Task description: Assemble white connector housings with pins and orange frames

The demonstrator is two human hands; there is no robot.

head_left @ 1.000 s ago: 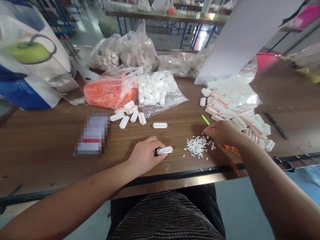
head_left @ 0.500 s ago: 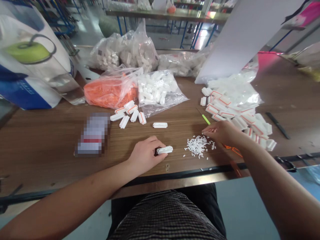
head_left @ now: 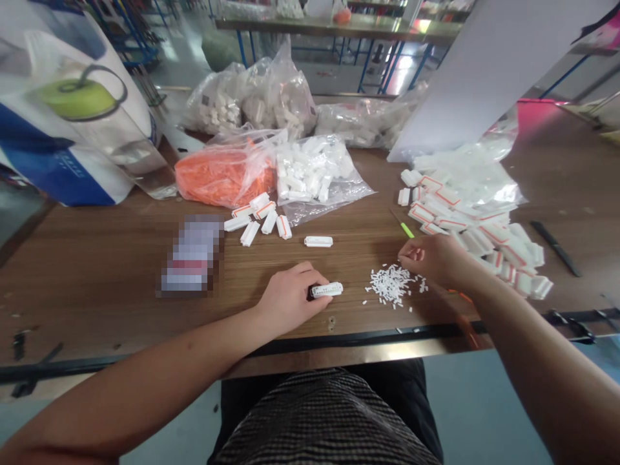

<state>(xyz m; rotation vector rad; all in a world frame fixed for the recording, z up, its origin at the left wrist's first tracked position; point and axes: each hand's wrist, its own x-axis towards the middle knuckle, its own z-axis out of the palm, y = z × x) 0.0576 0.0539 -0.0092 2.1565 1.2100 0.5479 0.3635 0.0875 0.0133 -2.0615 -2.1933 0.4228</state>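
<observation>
Scatter risk for white pins (head_left: 390, 285) from a brush by the curled right hand (head_left: 433, 259), any grip unclear, plus slip of the white connector (head_left: 327, 290) held in the left hand (head_left: 290, 300), left of the pins.

This place can be recognised as a small assembly workshop: plastic bags (head_left: 351, 194) of white plastic parts (head_left: 305, 169) are laid on a wooden tabletop (head_left: 97, 303), and further blue-legged workbenches (head_left: 339, 26) are seen behind.
</observation>
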